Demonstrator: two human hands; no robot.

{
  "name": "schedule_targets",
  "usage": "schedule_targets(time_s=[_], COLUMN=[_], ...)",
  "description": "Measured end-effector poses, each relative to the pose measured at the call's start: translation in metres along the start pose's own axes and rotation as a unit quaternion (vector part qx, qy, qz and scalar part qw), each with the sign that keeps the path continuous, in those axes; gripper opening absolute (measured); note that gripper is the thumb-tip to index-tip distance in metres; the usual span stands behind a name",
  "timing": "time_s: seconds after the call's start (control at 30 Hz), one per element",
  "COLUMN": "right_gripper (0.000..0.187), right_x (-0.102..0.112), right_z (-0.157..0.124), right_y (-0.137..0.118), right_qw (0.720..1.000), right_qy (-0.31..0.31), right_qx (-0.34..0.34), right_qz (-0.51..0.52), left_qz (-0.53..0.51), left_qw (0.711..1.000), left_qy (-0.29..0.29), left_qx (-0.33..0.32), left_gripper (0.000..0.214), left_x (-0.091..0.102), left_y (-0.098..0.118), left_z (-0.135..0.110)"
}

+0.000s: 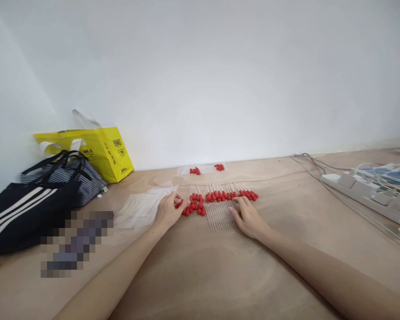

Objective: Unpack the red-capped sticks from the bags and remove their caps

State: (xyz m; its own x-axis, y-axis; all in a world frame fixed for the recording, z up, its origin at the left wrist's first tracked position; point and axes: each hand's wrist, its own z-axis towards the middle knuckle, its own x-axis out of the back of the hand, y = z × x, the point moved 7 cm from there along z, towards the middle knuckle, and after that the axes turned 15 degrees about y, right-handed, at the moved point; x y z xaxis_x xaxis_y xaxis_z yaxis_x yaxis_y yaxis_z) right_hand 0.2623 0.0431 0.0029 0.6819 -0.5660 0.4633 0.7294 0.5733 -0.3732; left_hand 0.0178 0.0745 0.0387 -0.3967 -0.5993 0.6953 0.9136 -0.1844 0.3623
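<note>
My left hand (169, 212) is closed in a pinch around a red rubber bulb (179, 204), beside a small heap of loose red bulbs (200, 210). My right hand (249, 218) bends its fingers down at the right end of a row of bare clear tubes (219, 217); whatever lies between its thumb and forefinger is too small to make out. Just beyond both hands, several droppers (216, 195), clear tubes with red bulbs on their near ends, lie side by side. Farther right, some droppers (248, 194) slant outward.
Clear plastic bags (138, 206) lie left of my left hand. Near the wall, a bag (205, 169) bears more red bulbs. A yellow bag (111, 153), a black bag (30, 213) and a blurred item (78, 242) are at left. A power strip (366, 195) with cables stands right.
</note>
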Motion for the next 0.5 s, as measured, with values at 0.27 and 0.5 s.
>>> schedule_targets(time_s=[0.27,0.5], right_gripper=[0.024,0.023], right_x=[-0.001,0.007], right_z=[0.002,0.007], right_y=[0.004,0.005], right_qw=[1.000,0.996], right_qy=[-0.017,-0.018], right_qx=[-0.023,-0.021], right_qz=[-0.002,-0.082], left_qz=[0.062,0.101], left_qw=[0.994,0.971], left_qy=[-0.080,-0.189], left_qx=[0.045,0.101], left_gripper=[0.031,0.033], left_x=[-0.016,-0.052], left_y=[-0.002,0.000], left_z=[0.031,0.047])
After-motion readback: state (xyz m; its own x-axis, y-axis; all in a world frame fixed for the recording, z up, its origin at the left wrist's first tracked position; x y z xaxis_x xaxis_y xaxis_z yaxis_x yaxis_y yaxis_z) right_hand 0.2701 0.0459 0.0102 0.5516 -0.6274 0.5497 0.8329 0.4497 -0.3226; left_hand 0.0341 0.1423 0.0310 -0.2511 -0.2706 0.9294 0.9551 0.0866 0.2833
